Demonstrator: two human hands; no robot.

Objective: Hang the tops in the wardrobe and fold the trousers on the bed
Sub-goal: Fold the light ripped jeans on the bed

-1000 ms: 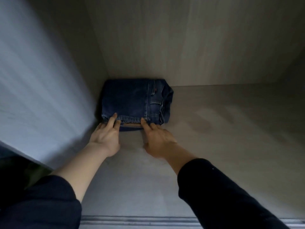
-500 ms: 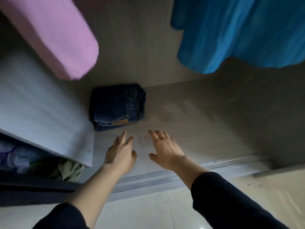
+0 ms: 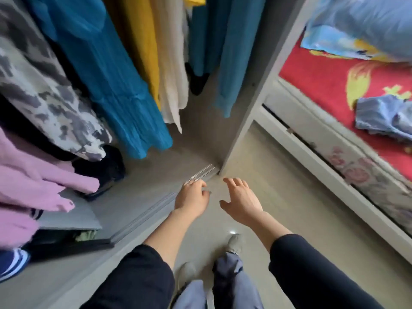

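Now: both hands empty by the wardrobe

Head view: the left hand (image 3: 191, 198) and right hand (image 3: 242, 201) hover over the floor, fingers loose, holding nothing. Tops (image 3: 107, 70) hang inside the wardrobe (image 3: 256, 74). A crumpled pale blue garment (image 3: 383, 114) lies on the bed (image 3: 323, 85), in from its side edge.

Single head cam, wide-angle, looks steeply down from standing ht; open grey wardrobe (image 3: 249, 108) upper left, red-covered bed (image 3: 323, 85) upper right.
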